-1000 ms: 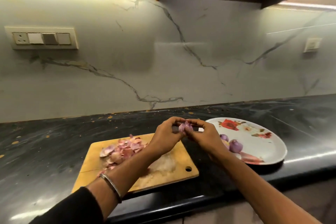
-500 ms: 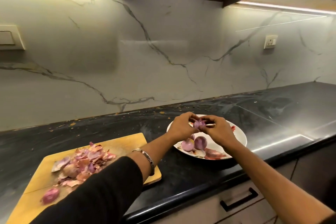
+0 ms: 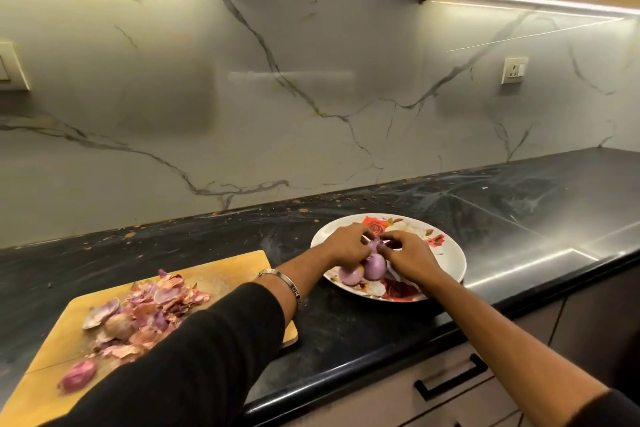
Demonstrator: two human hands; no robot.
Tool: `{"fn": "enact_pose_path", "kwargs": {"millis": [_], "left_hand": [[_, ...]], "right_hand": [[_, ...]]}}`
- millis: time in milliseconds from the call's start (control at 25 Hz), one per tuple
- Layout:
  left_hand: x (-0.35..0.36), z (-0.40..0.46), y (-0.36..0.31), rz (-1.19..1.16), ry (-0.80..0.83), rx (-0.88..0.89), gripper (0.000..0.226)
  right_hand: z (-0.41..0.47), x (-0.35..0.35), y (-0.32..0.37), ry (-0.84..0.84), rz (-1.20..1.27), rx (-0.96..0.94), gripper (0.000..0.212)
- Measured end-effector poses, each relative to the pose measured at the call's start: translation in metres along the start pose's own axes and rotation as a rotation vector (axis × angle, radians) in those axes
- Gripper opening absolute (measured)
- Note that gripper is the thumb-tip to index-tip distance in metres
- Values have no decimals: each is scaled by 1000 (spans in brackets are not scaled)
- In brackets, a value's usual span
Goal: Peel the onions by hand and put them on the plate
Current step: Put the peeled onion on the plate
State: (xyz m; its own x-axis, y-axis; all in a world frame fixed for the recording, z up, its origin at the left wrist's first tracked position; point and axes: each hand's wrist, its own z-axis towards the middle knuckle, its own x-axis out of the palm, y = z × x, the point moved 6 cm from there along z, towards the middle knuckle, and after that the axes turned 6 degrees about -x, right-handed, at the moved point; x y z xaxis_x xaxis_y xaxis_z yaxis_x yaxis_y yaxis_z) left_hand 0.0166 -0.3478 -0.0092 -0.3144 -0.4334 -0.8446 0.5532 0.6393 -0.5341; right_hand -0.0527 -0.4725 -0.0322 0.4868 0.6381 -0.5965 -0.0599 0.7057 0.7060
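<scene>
1. Head view: both hands over the plate [image 3: 450,255], which sits near the front edge of the dark surface [image 3: 519,204].
2. Left hand [image 3: 346,246] and right hand [image 3: 408,253] both pinch one small onion [image 3: 374,245] between fingertips, just above the plate.
3. Two peeled onions [image 3: 375,266] lie on the plate under the hands, touching each other.
4. Board [image 3: 235,270] at the surface's front-left: pile of skins [image 3: 152,308] in the middle, one unpeeled onion [image 3: 78,374] near its front edge.
5. Bracelet [image 3: 282,282] on left wrist, black sleeve [image 3: 194,357] behind it.
</scene>
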Motion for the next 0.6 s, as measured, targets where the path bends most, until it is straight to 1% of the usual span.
{"fn": "enact_pose_path", "kwargs": {"millis": [120, 240, 400, 520, 600], "left_hand": [[4, 1, 7, 38, 0, -40, 36], [2, 1, 6, -12, -28, -35, 33], [-7, -10, 6, -46, -104, -15, 30], [-19, -28, 11, -55, -149, 5, 30], [-28, -43, 16, -66, -164, 23, 30]], "right_hand": [[2, 1, 1, 54, -42, 20, 33], [2, -2, 2, 65, -50, 40, 33], [-1, -5, 6, 25, -46, 42, 33], [-7, -7, 22, -13, -36, 46, 37], [-10, -8, 39, -45, -63, 28, 36]]}}
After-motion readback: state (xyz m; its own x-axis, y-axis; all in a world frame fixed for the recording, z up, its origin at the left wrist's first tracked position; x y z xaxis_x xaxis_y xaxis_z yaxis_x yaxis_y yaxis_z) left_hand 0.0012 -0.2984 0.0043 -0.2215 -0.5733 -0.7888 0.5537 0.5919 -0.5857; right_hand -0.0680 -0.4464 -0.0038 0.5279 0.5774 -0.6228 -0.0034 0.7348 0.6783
